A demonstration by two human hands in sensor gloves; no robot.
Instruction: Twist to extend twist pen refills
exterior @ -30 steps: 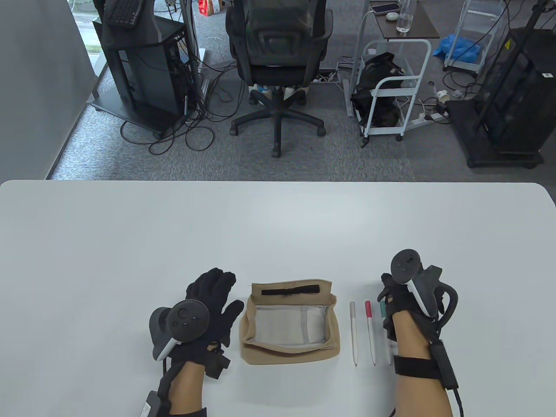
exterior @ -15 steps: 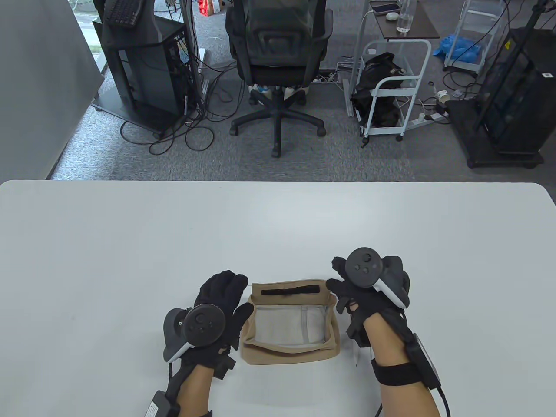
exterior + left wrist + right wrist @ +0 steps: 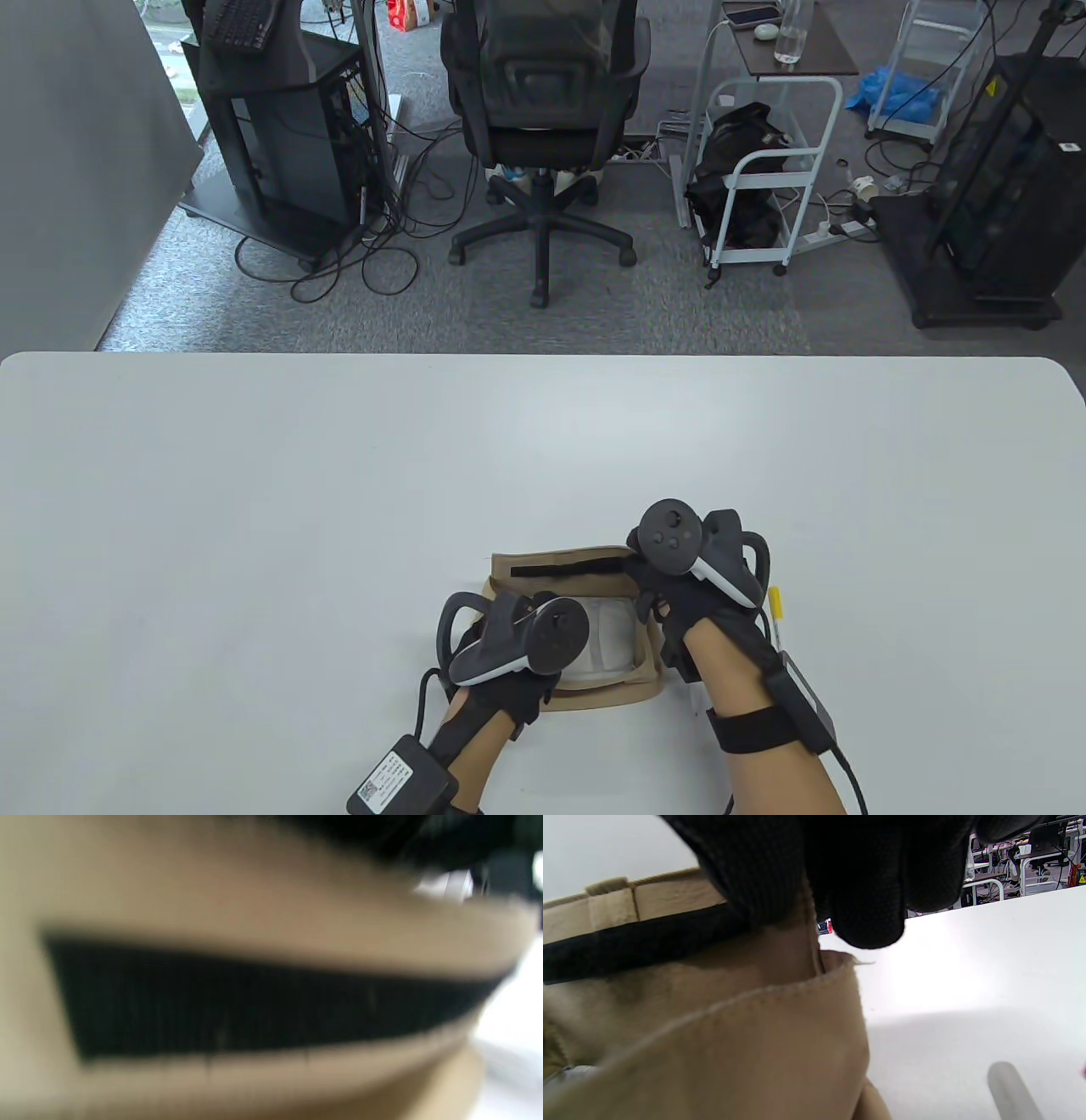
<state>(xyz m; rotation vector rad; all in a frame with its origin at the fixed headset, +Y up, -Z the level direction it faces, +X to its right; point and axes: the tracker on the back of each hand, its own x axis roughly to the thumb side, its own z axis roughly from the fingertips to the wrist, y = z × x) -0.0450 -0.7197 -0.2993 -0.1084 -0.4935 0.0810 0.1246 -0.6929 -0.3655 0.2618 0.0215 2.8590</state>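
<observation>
- At the near edge of the table (image 3: 254,475), around 6 o'clock, a tan pouch (image 3: 560,567) lies open with a grey lining and a black strip along its far flap.
- The left hand (image 3: 517,654) is over the pouch's 7 o'clock corner, seemingly reaching inside; whether its fingers grip anything I cannot tell, as its wrist view is a blur of tan fabric.
- The right hand (image 3: 679,586) is at the pouch's 3 o'clock side; the right wrist view shows its fingers (image 3: 865,899) against the pouch's far flap, apparently holding it open.
- One pen (image 3: 775,613) with a yellow end shows just right of the right hand, at 3 o'clock from the pouch; a grey pen end (image 3: 1009,1086) lies on the table nearby.
- My judgement: this step is fetching another pen from the pouch, not twisting.
- Next, the left hand needs a firm pinch on a pen inside, then both hands on its barrel to twist.
</observation>
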